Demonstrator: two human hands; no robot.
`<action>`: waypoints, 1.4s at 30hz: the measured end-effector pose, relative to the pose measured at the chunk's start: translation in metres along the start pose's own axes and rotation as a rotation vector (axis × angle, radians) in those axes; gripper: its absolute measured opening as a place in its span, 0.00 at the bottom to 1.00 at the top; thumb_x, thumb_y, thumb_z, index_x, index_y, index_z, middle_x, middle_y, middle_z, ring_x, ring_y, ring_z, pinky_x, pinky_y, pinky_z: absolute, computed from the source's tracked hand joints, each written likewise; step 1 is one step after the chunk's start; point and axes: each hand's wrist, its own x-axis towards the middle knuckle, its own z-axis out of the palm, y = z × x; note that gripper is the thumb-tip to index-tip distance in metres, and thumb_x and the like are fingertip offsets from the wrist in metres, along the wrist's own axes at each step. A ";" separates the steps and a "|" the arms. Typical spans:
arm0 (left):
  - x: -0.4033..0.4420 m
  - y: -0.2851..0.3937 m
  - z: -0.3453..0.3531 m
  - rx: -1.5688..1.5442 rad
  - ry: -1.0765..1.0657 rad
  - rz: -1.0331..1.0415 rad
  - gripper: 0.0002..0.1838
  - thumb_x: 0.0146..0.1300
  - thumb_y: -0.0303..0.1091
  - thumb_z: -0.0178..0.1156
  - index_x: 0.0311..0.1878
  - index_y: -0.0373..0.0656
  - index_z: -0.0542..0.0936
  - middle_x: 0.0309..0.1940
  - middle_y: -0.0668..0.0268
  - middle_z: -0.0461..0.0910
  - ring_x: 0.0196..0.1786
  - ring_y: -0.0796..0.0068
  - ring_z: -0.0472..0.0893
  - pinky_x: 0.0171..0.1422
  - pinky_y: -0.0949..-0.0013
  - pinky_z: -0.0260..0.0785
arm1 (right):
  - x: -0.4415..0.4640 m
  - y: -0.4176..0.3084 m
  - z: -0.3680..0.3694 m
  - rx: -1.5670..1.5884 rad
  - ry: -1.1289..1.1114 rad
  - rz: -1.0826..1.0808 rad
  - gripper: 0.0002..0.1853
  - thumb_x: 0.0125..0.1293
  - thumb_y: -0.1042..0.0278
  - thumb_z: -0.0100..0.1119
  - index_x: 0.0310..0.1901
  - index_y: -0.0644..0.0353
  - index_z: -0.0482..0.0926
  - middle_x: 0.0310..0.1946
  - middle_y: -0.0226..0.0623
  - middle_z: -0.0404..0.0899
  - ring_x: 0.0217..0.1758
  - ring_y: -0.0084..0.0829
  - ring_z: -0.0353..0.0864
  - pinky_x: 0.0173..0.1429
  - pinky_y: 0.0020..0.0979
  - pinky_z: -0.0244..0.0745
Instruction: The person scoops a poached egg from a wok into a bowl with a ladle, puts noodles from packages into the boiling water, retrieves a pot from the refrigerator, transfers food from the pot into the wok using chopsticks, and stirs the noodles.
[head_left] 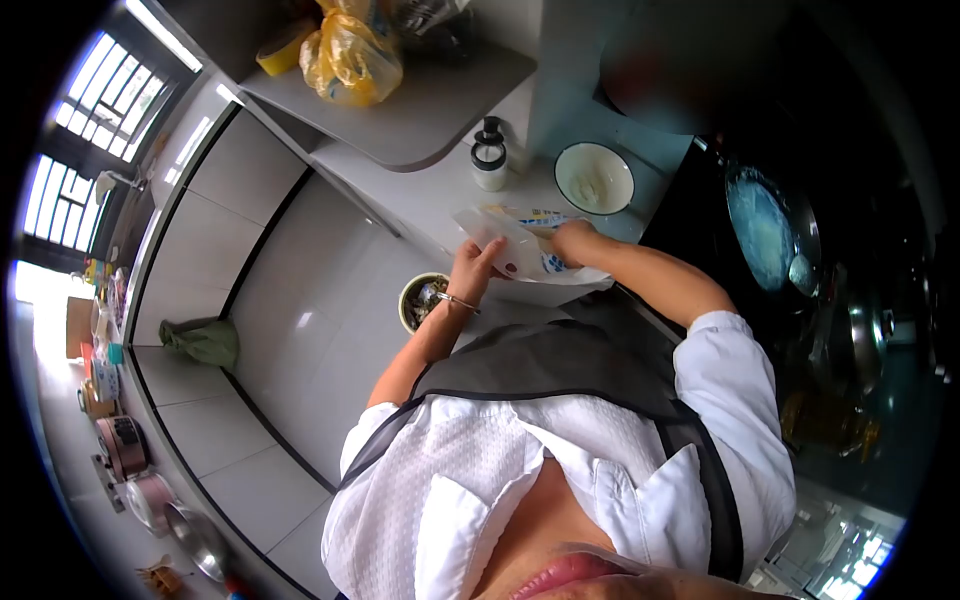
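A printed, partly clear plastic bag [527, 258] is spread over the counter's front edge. My left hand [476, 268] grips its left side, thumb on top, with a bracelet on the wrist. On the bag's right side is my right hand [577, 243], its fingers curled inward and partly hidden by the bag. Whatever they pinch cannot be made out. Just beyond the bag stands a white bowl [612, 178] with a dark rim and a little pale matter inside. A small jar with a black top [489, 160] stands to its left.
On the right, a pan [770, 235] with whitish contents sits on the dark stove [690, 200]. A bin [412, 300] with waste stands below my left forearm. A yellow plastic bag [352, 60] lies on the raised shelf [440, 125]. Pots [122, 445] line the far-left counter.
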 end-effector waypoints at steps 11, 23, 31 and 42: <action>0.002 0.006 0.007 -0.096 0.091 -0.013 0.15 0.64 0.39 0.51 0.39 0.33 0.74 0.28 0.61 0.77 0.27 0.72 0.78 0.26 0.71 0.75 | 0.008 0.011 0.022 0.802 0.035 -0.058 0.21 0.53 0.59 0.56 0.43 0.68 0.75 0.38 0.52 0.78 0.42 0.45 0.78 0.44 0.36 0.70; 0.001 0.001 0.008 0.035 0.070 -0.013 0.22 0.61 0.47 0.53 0.32 0.33 0.77 0.23 0.62 0.77 0.23 0.71 0.78 0.24 0.71 0.74 | -0.037 -0.036 -0.008 0.246 0.392 -0.105 0.17 0.50 0.70 0.57 0.41 0.65 0.66 0.30 0.50 0.78 0.37 0.50 0.78 0.39 0.44 0.73; -0.011 -0.013 0.016 0.160 -0.163 -0.198 0.21 0.60 0.45 0.50 0.33 0.32 0.77 0.25 0.58 0.78 0.29 0.68 0.80 0.29 0.69 0.74 | -0.033 -0.021 -0.015 0.935 0.165 -0.126 0.18 0.50 0.72 0.53 0.45 0.67 0.72 0.34 0.50 0.76 0.39 0.38 0.78 0.42 0.34 0.72; -0.002 -0.023 0.000 0.258 -0.266 -0.154 0.16 0.59 0.39 0.48 0.35 0.33 0.75 0.26 0.58 0.79 0.28 0.71 0.80 0.28 0.71 0.75 | -0.038 -0.038 -0.026 0.544 0.178 -0.074 0.17 0.52 0.71 0.56 0.45 0.66 0.71 0.36 0.49 0.78 0.41 0.41 0.79 0.43 0.38 0.72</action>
